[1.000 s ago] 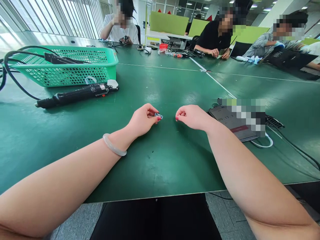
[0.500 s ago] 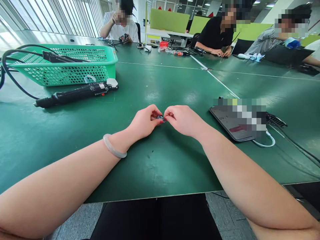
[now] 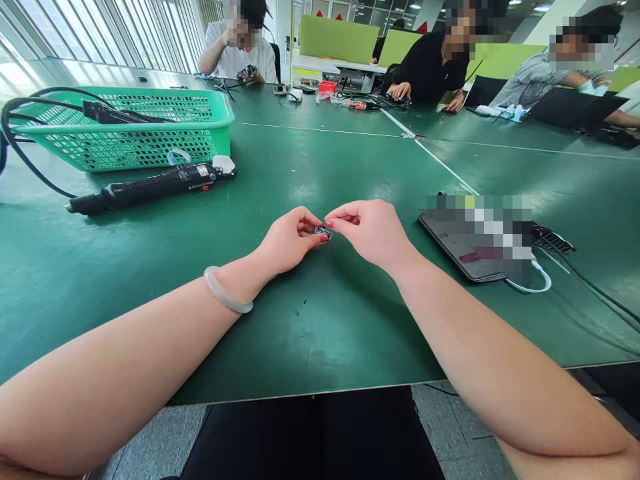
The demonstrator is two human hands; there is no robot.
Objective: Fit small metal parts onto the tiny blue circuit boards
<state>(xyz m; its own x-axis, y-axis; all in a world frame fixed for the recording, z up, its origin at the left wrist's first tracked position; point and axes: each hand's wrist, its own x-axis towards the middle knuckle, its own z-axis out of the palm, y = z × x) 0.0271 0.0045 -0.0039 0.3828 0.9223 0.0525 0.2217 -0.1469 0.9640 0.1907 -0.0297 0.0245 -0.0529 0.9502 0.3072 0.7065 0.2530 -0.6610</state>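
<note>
Between the thumb and fingers of my left hand (image 3: 293, 240) is a small circuit board (image 3: 323, 232), dark with pale specks. Part of it is covered by the fingers. My right hand (image 3: 370, 230) is at the board's right upper edge, its thumb and forefinger pinched together. Whether a tiny part sits in that pinch is too small to make out. Both hands are just above the green table (image 3: 300, 347), near its front edge. A pale bangle (image 3: 227, 291) circles my left wrist.
A green mesh basket (image 3: 155, 148) with cables stands at the left; a black electric screwdriver (image 3: 150, 190) lies before it. To the right lies a phone (image 3: 465, 247) with a white cable. Several people sit across the table, among cables and a laptop (image 3: 575, 110).
My right hand has moved left to the board in my left hand, then lifted slightly at its upper edge. My left hand has stayed almost still. A co-worker's hand has shifted at the far side.
</note>
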